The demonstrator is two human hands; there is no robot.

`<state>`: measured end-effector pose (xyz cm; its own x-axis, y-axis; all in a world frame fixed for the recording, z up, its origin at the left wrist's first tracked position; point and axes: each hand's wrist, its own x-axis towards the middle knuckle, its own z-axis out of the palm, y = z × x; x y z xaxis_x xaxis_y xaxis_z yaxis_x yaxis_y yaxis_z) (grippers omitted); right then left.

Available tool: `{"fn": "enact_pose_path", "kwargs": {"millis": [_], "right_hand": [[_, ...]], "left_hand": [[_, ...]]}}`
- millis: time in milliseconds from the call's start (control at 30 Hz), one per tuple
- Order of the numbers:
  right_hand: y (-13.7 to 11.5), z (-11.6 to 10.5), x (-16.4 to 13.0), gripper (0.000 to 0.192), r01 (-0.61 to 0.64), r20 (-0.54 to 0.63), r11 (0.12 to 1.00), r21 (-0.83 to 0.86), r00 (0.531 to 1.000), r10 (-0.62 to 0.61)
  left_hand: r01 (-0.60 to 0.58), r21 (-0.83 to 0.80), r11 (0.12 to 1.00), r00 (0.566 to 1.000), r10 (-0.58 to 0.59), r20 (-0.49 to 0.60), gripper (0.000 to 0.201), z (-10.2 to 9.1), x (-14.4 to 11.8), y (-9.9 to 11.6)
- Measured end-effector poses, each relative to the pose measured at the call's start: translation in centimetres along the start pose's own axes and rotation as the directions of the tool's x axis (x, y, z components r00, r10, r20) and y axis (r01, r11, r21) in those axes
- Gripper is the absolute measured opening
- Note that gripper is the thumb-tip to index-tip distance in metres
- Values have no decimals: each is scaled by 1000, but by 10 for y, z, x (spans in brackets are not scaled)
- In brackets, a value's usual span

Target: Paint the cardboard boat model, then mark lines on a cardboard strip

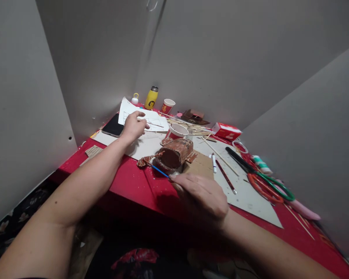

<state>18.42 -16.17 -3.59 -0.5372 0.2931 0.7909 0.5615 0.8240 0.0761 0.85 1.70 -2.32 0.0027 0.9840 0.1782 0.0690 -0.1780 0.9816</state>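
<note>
Red table: the red table (128, 182) has all my craft things on it, in a corner of grey walls.
My right hand: my right hand (202, 195) is at 6 o'clock from the little brown house. My fingers are curled tight around a thin blue brush (158, 170).
Blue brush: it sticks out of my fist toward 10 o'clock. Its tip is right by the open front of the brown house.
Brown house: the brown cardboard house (176, 152) sits in the middle of the table, just beside my right hand. Its front looks dark and painted.
My left hand: my left hand (133, 126) is far out at 11 o'clock from the house. My fingers are bent loosely and press down on a white paper (155, 118). They grip nothing that I can see.
Phone: a dark phone (113, 126) lies just beside my left hand, at 9 o'clock from it.
Red cup: a red cup (177, 131) stands at 12 o'clock from the house, very near.
Scissors: green and red scissors (267, 184) lie at 3 o'clock from my right hand, well apart.
Yellow bottle: a yellow bottle (151, 98) stands at the back by the wall.
Sticks: thin wooden sticks (192, 127) lie in a pile behind the cup.
</note>
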Motion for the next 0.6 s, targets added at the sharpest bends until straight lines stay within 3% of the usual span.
{"fn": "enact_pose_path", "kwargs": {"millis": [200,600], "right_hand": [[0,2,2,23,20,36,998,60,999,-23],[0,-9,1,25,-23,46,1000,6,999,23]], "left_hand": [[8,-6,1000,1000,-9,-24,32,-2,0,1],[5,4,1000,1000,-5,-28,34,-3,2,-1]]}}
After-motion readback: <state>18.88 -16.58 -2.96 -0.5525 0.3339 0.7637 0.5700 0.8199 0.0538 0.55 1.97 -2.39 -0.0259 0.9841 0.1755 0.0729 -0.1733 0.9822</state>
